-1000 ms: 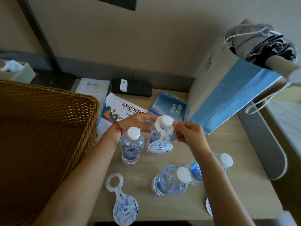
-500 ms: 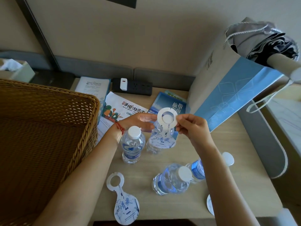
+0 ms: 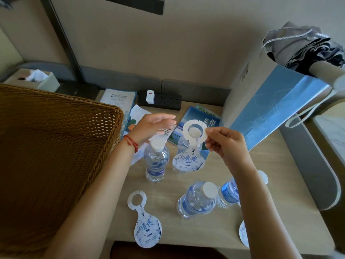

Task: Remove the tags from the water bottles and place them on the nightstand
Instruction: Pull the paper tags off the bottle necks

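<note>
Near edge: a freed tag (image 3: 144,221) lies flat on the tabletop (image 3: 261,217), ring end far, rounded end near; part of another tag (image 3: 243,233) shows at the near right, mostly hidden behind the right forearm.
Near middle: two water bottles stand close together, one capped bottle (image 3: 197,200) in front and a second bottle (image 3: 228,192) just right of it, partly behind the forearm.
Middle left: an upright untagged bottle (image 3: 156,161) stands just below the left hand.
Held tag (image 3: 190,150): lifted above its bottle (image 3: 183,144), whose cap shows through the ring; long axis runs far to near, rounded end hanging toward the viewer.
Right hand (image 3: 225,143): thumb and fingers pinch the ring's right edge; this is the hand carrying the tag.
Left hand (image 3: 152,127): fingers loosely extended, holding nothing, left of the tag and apart from it.
Coming move, as a judgement: the free tabletop lies nearward of the right hand, between the flat tag and the bottles, so the tag would travel toward the viewer and down.
Far: wicker basket (image 3: 56,156) left, paper bag (image 3: 276,109) right.
</note>
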